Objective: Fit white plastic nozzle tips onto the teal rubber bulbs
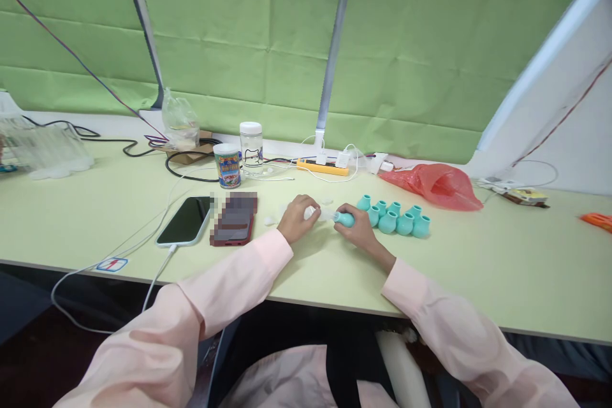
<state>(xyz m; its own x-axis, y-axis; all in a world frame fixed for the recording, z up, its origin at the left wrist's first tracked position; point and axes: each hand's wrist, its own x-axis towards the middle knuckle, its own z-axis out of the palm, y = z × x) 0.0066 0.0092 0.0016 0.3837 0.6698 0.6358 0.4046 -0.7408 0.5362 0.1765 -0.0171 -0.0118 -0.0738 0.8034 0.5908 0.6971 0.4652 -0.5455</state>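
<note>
My left hand [297,219] is closed around a small translucent white piece [309,211] above the table. To its right, my right hand [356,227] grips a teal bulb [344,219], whose narrow end points left toward a clear piece between the hands. Whether that clear piece joins both held parts is too small to tell. Several more teal bulbs [388,223] stand close together with open necks up, just right of my right hand. Small whitish pieces [270,220] lie beside and behind my left hand, partly hidden by it.
Two phones [186,222] lie on the left, one with a white cable. Behind them are a printed cup [228,167] and a clear jar [252,148]. A yellow power strip [322,167] and red plastic bag [433,186] lie along the back.
</note>
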